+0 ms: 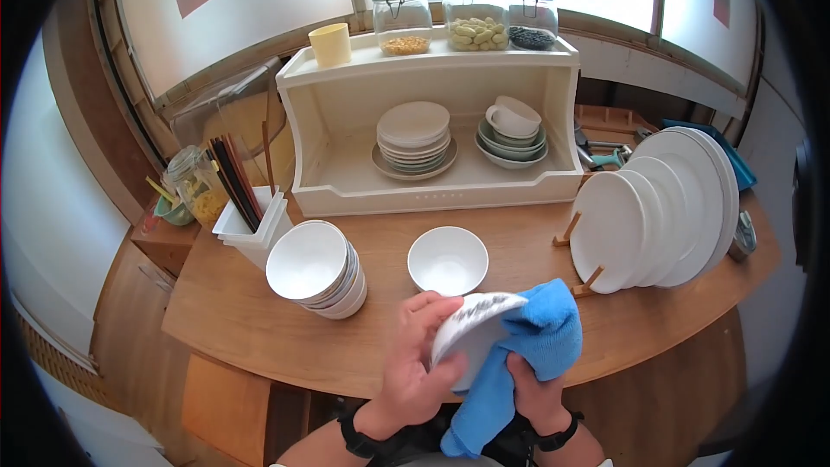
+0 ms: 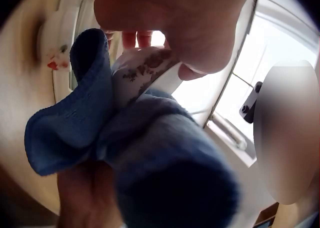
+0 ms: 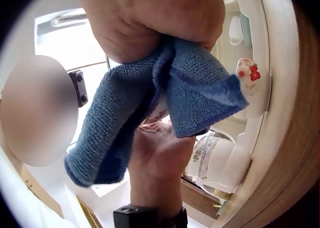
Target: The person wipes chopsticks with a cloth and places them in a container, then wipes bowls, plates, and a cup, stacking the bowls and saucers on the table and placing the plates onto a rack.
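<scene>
Tilted on its side above the table's front edge, a white bowl [image 1: 474,310] with a dark floral pattern is gripped by my left hand [image 1: 413,372], thumb at the inside and fingers around the outside. My right hand [image 1: 538,393] grips a blue cloth [image 1: 552,333], which is folded over the bowl's right rim and hangs down below it. In the left wrist view the cloth [image 2: 65,133] covers much of the patterned bowl [image 2: 142,75]. In the right wrist view the bunched cloth [image 3: 115,118] hides most of the bowl. Just beyond stands another white bowl [image 1: 448,261], upright on the table.
A stack of bowls [image 1: 309,261] stands left, beside a white chopstick holder [image 1: 259,238]. White plates [image 1: 609,233] stand in a wooden rack at right. Behind, a cream shelf [image 1: 346,199] holds stacked plates [image 1: 413,125], bowls, a cup, and glass jars [image 1: 475,22] on top.
</scene>
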Tool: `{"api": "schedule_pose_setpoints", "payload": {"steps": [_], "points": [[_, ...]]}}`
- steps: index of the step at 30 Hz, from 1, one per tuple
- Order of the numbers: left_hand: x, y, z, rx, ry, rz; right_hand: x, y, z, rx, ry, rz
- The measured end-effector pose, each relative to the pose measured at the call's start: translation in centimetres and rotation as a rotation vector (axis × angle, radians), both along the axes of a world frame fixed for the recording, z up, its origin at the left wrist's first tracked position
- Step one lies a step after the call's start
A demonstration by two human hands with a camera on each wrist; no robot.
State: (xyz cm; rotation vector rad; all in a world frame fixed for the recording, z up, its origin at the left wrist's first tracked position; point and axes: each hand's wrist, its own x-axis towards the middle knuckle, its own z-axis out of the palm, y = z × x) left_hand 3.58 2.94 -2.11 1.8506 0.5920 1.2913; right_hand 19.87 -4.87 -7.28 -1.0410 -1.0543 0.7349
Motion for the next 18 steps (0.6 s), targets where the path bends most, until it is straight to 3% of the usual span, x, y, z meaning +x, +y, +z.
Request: {"api": "schedule_pose_setpoints", "payload": {"steps": [1, 2, 3, 5, 9, 11, 13, 14, 15, 16, 17, 18], "points": [[-0.2, -0.5, -0.2, -0.111, -0.057, -0.106, 0.0, 0.0, -0.3, 0.001, 0.030, 0.026], [0.0, -1.7, -0.1, -0.460, -0.329, -0.300, -0.1, 0.1, -0.9, 0.065, -0.013, 0.040], [-0.3, -1.8, -0.3, -0.464, -0.334, -0.297, -0.2, 0.1, -0.8, 0.059, -0.016, 0.043], [-0.8, -1.7, -0.5, -0.699, -0.566, -0.434, -0.2, 0.7, -0.1, -0.042, 0.022, 0.057], [-1.8, -1.6, -1.0, -0.859, -0.663, -0.273, 0.7, 1.6, 2.3, -0.006, -0.245, 0.055], [-2.1, -1.5, -2.5, -0.590, -0.528, -0.120, 0.2, 1.8, 4.9, 0.327, -0.934, -0.312], [-1.8, -2.9, -1.7, -0.421, -0.369, -0.059, -1.3, 2.0, 4.6, 0.364, -1.004, -0.262], [-2.1, -2.6, -3.1, -0.156, -0.186, 0.007, -2.3, 2.1, 4.6, 0.382, -0.894, -0.153], [-2.2, -2.7, -1.8, 0.138, 0.009, 0.123, -2.9, 1.9, 4.3, 0.399, -0.784, -0.044], [-2.3, -2.7, -1.1, 0.177, 0.056, 0.116, -2.8, 1.2, 2.9, 0.209, -0.554, 0.169], [-2.4, -2.7, -0.8, 0.217, 0.103, 0.112, -2.1, 1.1, 2.2, 0.214, -0.558, 0.176], [-2.6, -2.6, -1.1, 0.217, 0.101, 0.120, -1.9, 1.1, 2.3, -0.035, -0.198, 0.472]]}}
